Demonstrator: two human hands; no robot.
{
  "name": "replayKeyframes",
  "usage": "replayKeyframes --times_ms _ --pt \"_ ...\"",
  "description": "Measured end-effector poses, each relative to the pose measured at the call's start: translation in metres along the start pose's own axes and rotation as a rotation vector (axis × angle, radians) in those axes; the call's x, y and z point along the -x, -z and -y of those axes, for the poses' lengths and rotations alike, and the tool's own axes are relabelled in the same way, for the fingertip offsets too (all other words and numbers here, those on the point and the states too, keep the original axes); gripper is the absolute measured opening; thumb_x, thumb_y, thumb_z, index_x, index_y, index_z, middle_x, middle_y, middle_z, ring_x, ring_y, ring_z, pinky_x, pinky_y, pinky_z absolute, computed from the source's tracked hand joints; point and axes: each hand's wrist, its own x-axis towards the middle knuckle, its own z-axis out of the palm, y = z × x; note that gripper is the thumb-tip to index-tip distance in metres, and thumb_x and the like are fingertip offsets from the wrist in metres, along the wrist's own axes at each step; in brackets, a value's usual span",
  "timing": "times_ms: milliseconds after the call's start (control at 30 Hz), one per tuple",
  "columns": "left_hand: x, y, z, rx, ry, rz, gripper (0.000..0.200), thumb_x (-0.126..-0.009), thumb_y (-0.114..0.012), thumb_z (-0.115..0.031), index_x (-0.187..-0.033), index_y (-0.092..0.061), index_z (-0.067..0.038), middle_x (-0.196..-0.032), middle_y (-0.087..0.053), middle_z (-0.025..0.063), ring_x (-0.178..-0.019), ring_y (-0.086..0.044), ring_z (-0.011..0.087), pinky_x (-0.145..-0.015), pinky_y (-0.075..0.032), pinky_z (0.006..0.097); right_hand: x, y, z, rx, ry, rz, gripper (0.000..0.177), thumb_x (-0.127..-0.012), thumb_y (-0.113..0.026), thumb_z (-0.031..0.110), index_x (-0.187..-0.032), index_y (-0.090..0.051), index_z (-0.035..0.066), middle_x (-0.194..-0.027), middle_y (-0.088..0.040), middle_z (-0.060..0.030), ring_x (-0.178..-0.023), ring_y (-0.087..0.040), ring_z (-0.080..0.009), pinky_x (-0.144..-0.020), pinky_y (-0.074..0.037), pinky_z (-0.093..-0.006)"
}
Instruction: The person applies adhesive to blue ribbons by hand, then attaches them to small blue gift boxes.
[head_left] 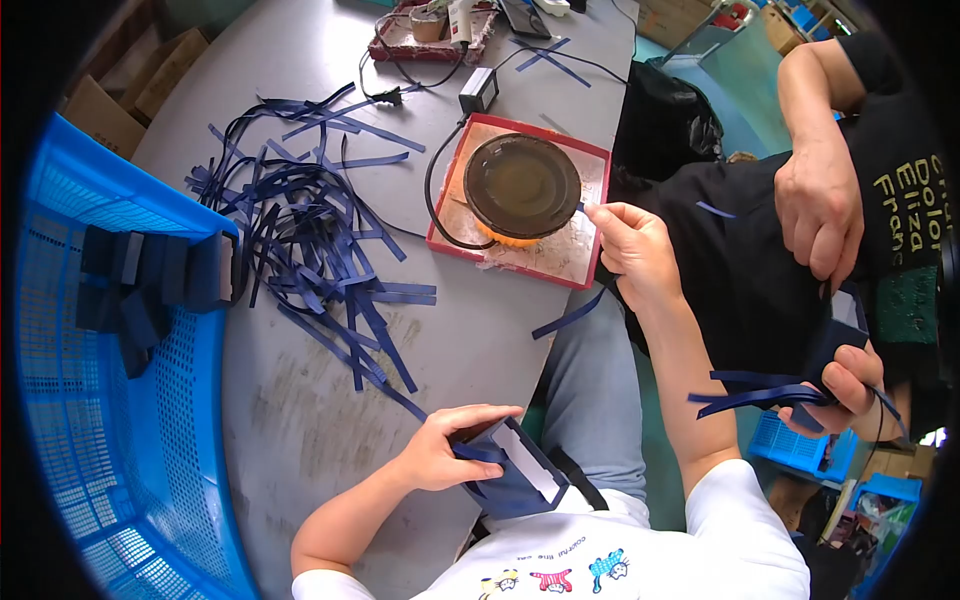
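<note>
My left hand (450, 448) is wrapped round a small dark blue box (512, 470), tilted, with its white inside facing up. Between the thumb and fingers of my right hand (635, 245) is a dark blue ribbon (572, 316). One end of it touches or nearly touches the rim of a round dark pot (522, 186) with a brownish liquid in it; the other end hangs below my hand. The pot stands on an orange base in a stained red-edged tray (594, 262). A tangled heap of blue ribbons (310, 235) lies on the grey table, left of the pot.
At the left stands a blue plastic crate (150, 440) with several dark boxes (160, 275) in it. Close on the right, a co-worker's hands (825, 205) handle another blue box (845, 315) and ribbons. A power cord (430, 180) runs beside the tray. A red tray (435, 40) sits further back.
</note>
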Motion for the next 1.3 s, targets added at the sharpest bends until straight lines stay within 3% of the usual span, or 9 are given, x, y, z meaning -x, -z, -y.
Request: replayKeyframes --times_ms 433,667,833,967,1233,1300 --pt "-0.002 0.001 -0.001 0.038 0.044 0.026 0.061 -0.065 -0.07 0.003 -0.123 -0.052 -0.001 -0.113 -0.057 0.009 -0.101 -0.055 0.0146 -0.093 -0.041 0.0266 -0.013 0.002 -0.01 0.024 -0.035 0.009 0.014 -0.078 -0.071 0.014 -0.077 -0.063 0.002 -0.055 -0.045 0.0066 -0.042 -0.028 -0.0005 -0.04 -0.02 -0.0187" --pt "0.001 0.01 -0.007 0.038 -0.011 -0.051 0.057 -0.067 -0.064 -0.002 -0.122 -0.051 0.001 -0.11 -0.056 0.0067 -0.101 -0.052 0.0118 -0.093 -0.038 0.0246 0.007 0.009 -0.001 0.101 -0.06 -0.033 0.011 -0.082 -0.065 0.011 -0.077 -0.061 0.003 -0.053 -0.04 0.0085 -0.042 -0.028 0.0005 -0.039 -0.019 -0.0173" --pt "0.007 0.019 -0.02 0.062 -0.002 -0.18 0.058 -0.067 -0.068 -0.002 -0.122 -0.048 -0.001 -0.108 -0.056 0.0059 -0.1 -0.053 0.0116 -0.092 -0.039 0.0262 0.04 0.011 0.003 -0.098 -0.16 0.151 0.011 -0.084 -0.061 0.01 -0.075 -0.058 0.004 -0.052 -0.038 0.0069 -0.042 -0.03 -0.0011 -0.04 -0.023 -0.0172" --pt "0.012 0.022 -0.021 0.089 -0.088 -0.215 0.054 -0.069 -0.072 0.0 -0.117 -0.049 -0.001 -0.101 -0.059 0.0064 -0.095 -0.056 0.0122 -0.088 -0.041 0.0258 0.068 0.004 0.013 -0.131 -0.246 0.377 0.008 -0.083 -0.06 0.007 -0.076 -0.057 0.003 -0.055 -0.044 0.0046 -0.044 -0.034 -0.0022 -0.042 -0.025 -0.0168" --pt "0.026 0.016 -0.046 -0.057 -0.133 -0.225 0.057 -0.062 -0.075 0.002 -0.115 -0.053 0.002 -0.101 -0.06 0.0086 -0.094 -0.058 0.0139 -0.088 -0.044 0.0274 0.12 -0.032 0.044 0.479 -0.133 0.748 0.013 -0.074 -0.07 0.008 -0.07 -0.061 0.001 -0.062 -0.056 0.001 -0.054 -0.048 -0.0038 -0.05 -0.035 -0.0173" --pt "0.028 0.014 -0.05 -0.082 -0.157 -0.223 0.058 -0.06 -0.075 0.003 -0.114 -0.054 0.003 -0.102 -0.06 0.0092 -0.095 -0.058 0.0145 -0.089 -0.044 0.0277 0.124 -0.036 0.042 0.592 -0.004 0.83 0.014 -0.073 -0.07 0.01 -0.069 -0.061 0.0 -0.06 -0.057 -0.0017 -0.053 -0.05 -0.0062 -0.049 -0.037 -0.0186"
